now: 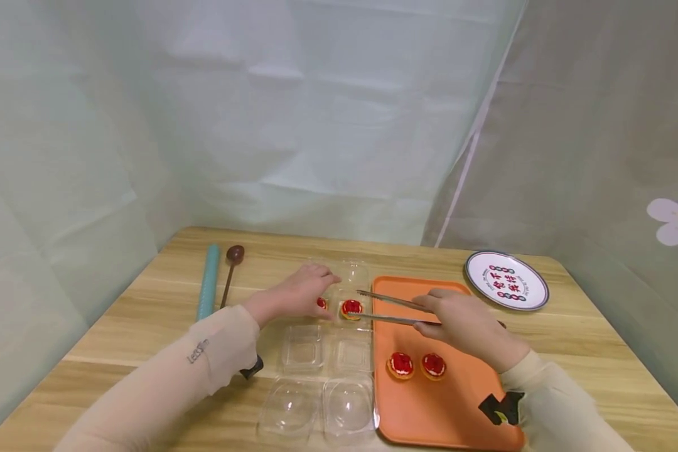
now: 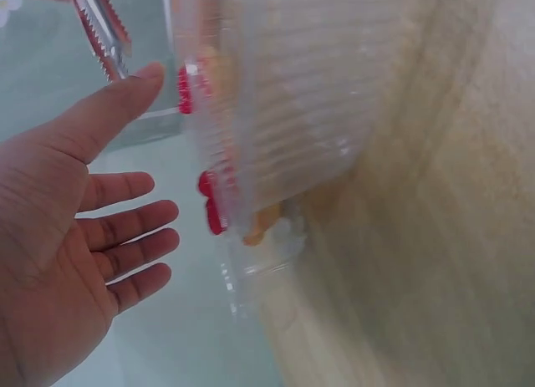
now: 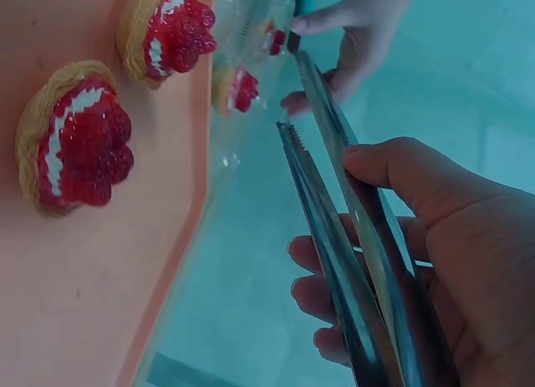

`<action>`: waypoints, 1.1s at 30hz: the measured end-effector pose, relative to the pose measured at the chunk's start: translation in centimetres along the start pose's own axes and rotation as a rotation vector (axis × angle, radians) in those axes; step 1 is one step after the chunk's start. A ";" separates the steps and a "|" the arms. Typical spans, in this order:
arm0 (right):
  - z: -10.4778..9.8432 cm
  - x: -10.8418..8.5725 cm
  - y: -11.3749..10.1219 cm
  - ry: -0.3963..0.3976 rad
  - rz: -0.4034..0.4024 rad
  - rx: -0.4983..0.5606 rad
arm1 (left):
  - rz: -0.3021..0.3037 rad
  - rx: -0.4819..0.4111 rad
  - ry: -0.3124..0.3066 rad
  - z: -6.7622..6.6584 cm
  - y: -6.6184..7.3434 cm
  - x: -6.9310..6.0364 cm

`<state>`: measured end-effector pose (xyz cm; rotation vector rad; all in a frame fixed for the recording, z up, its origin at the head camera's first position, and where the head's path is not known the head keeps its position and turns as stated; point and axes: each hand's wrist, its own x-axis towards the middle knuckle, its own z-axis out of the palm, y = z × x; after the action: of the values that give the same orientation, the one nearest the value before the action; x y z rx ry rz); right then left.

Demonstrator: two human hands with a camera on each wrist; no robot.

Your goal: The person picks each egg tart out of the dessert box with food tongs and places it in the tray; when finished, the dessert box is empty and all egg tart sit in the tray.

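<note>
My right hand (image 1: 463, 323) grips a pair of metal tongs (image 3: 347, 236), whose toothed tips stand apart and point left over the clear containers. In the head view, one red-topped tart (image 1: 352, 308) lies in a clear plastic container (image 1: 353, 355) near the tips. A second tart (image 1: 321, 303) is partly hidden behind my left hand (image 1: 301, 292). That hand hovers above the containers, fingers spread and holding nothing, as the left wrist view shows. Two more fruit tarts, a left one (image 1: 400, 365) and a right one (image 1: 433, 365), rest on the orange tray (image 1: 429, 414).
Open clear lids (image 1: 347, 405) lie at the front of the containers, left of the tray. A white plate (image 1: 507, 280) with red lettering stands at the back right. A teal rolling pin (image 1: 208, 282) and a brown spoon (image 1: 235, 254) lie at the left on the wooden table (image 1: 118, 326).
</note>
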<state>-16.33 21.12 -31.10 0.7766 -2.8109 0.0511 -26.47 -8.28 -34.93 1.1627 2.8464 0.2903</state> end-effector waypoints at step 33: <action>1.0 3.1 -0.5 -0.151 -0.048 -0.062 | -0.007 -0.006 0.000 2.1 -0.4 1.1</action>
<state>-18.83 19.05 -31.39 0.8675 -2.9163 -0.1071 -27.25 -7.50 -37.04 1.1509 2.8473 0.2987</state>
